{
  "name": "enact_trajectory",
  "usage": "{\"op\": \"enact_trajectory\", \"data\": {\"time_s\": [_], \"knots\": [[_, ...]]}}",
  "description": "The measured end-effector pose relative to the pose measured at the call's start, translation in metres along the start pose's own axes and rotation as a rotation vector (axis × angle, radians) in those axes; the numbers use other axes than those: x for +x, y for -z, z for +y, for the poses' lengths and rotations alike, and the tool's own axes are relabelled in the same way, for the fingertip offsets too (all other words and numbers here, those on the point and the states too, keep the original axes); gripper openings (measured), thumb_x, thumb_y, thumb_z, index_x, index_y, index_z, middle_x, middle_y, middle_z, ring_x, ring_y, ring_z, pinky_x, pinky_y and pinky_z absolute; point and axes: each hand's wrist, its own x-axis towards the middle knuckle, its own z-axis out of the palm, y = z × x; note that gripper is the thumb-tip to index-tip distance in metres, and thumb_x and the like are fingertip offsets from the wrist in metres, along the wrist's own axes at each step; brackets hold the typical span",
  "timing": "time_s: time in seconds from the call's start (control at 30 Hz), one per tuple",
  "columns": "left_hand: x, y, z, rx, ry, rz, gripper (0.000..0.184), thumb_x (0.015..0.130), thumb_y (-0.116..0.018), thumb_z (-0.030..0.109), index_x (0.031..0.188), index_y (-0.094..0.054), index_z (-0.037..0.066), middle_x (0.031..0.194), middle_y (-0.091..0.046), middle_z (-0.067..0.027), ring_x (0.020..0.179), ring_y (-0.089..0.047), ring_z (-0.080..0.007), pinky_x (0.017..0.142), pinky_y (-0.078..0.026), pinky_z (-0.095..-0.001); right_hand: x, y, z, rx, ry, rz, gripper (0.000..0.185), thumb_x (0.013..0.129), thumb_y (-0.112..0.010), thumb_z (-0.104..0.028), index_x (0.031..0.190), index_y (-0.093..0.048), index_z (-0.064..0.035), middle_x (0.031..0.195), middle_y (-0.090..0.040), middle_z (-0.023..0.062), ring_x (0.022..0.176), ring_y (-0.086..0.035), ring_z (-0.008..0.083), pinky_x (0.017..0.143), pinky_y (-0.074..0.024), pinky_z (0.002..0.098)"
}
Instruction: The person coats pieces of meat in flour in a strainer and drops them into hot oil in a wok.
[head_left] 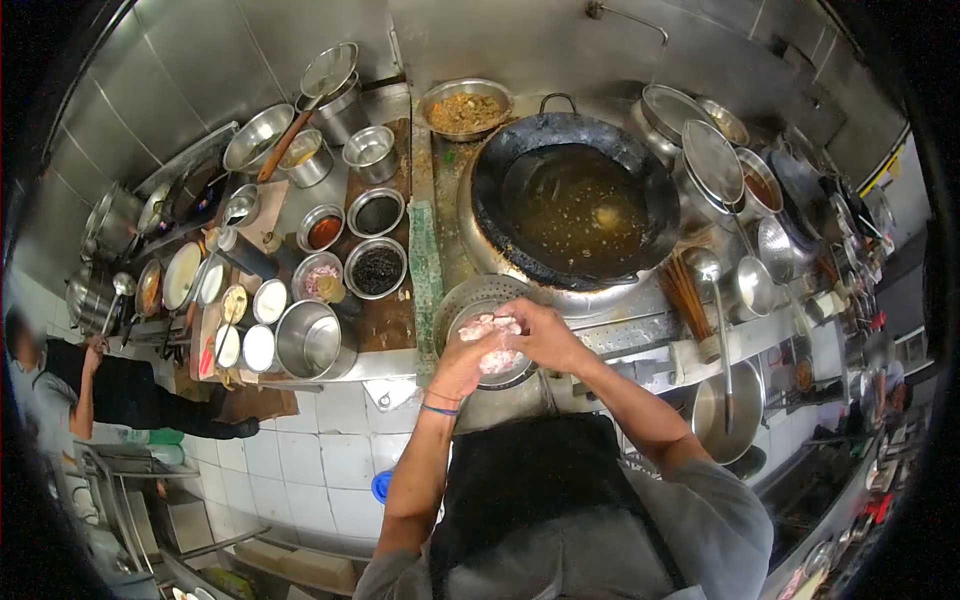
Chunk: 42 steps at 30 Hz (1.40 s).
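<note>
My left hand (pixel 460 366) is cupped around pale pink, raw-looking pieces (pixel 490 328) over a perforated metal strainer (pixel 452 300). Against the same pieces, the fingers of my right hand (pixel 530 335) are bent and closed on them from the other side. More pale pieces show just below my fingers, in the strainer's bowl. Beyond my hands sits a large black wok (pixel 490 215) with dark, bubbling oil (pixel 570 215) and one light lump floating in it.
A bowl of browned food (pixel 467 112) stands behind the wok. Metal bowls and sauce containers (pixel 310 340) crowd the left counter. Ladles (pixel 703 265), strainers (pixel 713 162) and wooden skewers (pixel 684 292) lie right of the wok. Another person (pixel 60 385) stands at the far left.
</note>
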Motion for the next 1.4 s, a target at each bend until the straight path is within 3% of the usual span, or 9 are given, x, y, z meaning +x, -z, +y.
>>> {"op": "enact_trajectory", "data": {"time_s": [0.1,0.23,0.33,0.47,0.67,0.8,1.03,1.23,1.4], "knots": [[0.010,0.009,-0.007,-0.054,0.030,0.066,0.027,0.086,-0.062,0.005,0.113,-0.059,0.001,0.102,-0.067,-0.0107,0.087,-0.067,-0.0200,0.073,-0.057,-0.0322,0.001,0.006,-0.016,0.142,-0.076,-0.080,0.058,0.072,-0.077,-0.003,0.126,-0.057,-0.0068,0.091,-0.057,0.0064,0.083,-0.054,0.0144,0.073,-0.0480,0.0302],[0.007,0.016,-0.003,-0.249,0.131,0.011,0.028,0.087,-0.057,0.018,0.110,-0.061,0.003,0.098,-0.067,-0.0114,0.081,-0.067,-0.0223,0.067,-0.055,-0.0349,0.000,0.023,-0.007,-0.238,0.122,0.001,0.053,0.075,-0.076,-0.012,0.124,-0.057,-0.0047,0.095,-0.061,0.0147,0.099,-0.057,0.0261,0.085,-0.0468,0.0369],[0.007,0.020,-0.006,-0.290,0.149,-0.037,0.030,0.087,-0.057,0.021,0.111,-0.061,0.003,0.098,-0.068,-0.0117,0.080,-0.066,-0.0234,0.065,-0.055,-0.0370,0.005,0.014,-0.001,-0.099,0.233,-0.127,0.043,0.076,-0.076,-0.014,0.115,-0.060,-0.0026,0.098,-0.062,0.0166,0.099,-0.057,0.0283,0.088,-0.0457,0.0394],[0.008,0.029,-0.016,-0.333,0.141,-0.023,0.029,0.086,-0.058,0.021,0.109,-0.062,0.003,0.097,-0.068,-0.0115,0.081,-0.066,-0.0247,0.063,-0.054,-0.0376,0.003,0.011,0.005,-0.041,0.010,-0.076,0.028,0.078,-0.071,-0.007,0.104,-0.062,0.0003,0.096,-0.063,0.0154,0.091,-0.060,0.0228,0.084,-0.0486,0.0347],[0.002,0.035,-0.010,-0.358,0.132,-0.004,0.031,0.085,-0.058,0.020,0.110,-0.063,0.002,0.100,-0.069,-0.0125,0.084,-0.067,-0.0263,0.063,-0.055,-0.0385,0.002,0.028,0.011,0.492,-0.149,-0.068,0.027,0.086,-0.065,-0.003,0.112,-0.060,0.0016,0.099,-0.060,0.0055,0.083,-0.057,0.0135,0.073,-0.0509,0.0307],[0.006,0.039,-0.010,-0.333,0.113,-0.042,0.032,0.085,-0.059,0.020,0.111,-0.063,0.001,0.102,-0.069,-0.0128,0.084,-0.068,-0.0268,0.065,-0.057,-0.0403,0.001,0.013,0.010,0.445,-0.151,-0.262,0.027,0.092,-0.059,-0.005,0.118,-0.057,0.0011,0.097,-0.059,0.0053,0.082,-0.055,0.0103,0.069,-0.0489,0.0252],[-0.004,0.040,-0.002,-0.439,0.089,0.122,0.027,0.085,-0.061,0.019,0.109,-0.063,0.007,0.102,-0.068,-0.0111,0.090,-0.068,-0.0273,0.070,-0.059,-0.0446,-0.006,0.009,0.009,0.288,-0.121,-0.235,0.022,0.096,-0.055,-0.008,0.115,-0.058,0.0019,0.093,-0.061,0.0056,0.077,-0.056,0.0125,0.067,-0.0486,0.0280],[-0.008,0.060,0.004,-0.451,0.030,-0.007,0.028,0.084,-0.062,0.018,0.110,-0.062,0.006,0.102,-0.068,-0.0113,0.093,-0.067,-0.0291,0.075,-0.058,-0.0443,-0.005,0.019,0.039,0.594,-0.259,-0.201,0.019,0.099,-0.052,-0.011,0.110,-0.059,0.0025,0.094,-0.062,0.0065,0.080,-0.058,0.0148,0.071,-0.0503,0.0289],[-0.002,0.048,-0.012,-0.362,0.112,0.039,0.029,0.086,-0.060,0.013,0.114,-0.060,0.003,0.105,-0.067,-0.0136,0.092,-0.067,-0.0300,0.075,-0.058,-0.0448,-0.011,0.001,0.031,1.137,-0.316,-0.087,0.013,0.095,-0.060,-0.013,0.097,-0.059,0.0008,0.084,-0.062,0.0061,0.072,-0.060,0.0161,0.068,-0.0518,0.0306]]}}
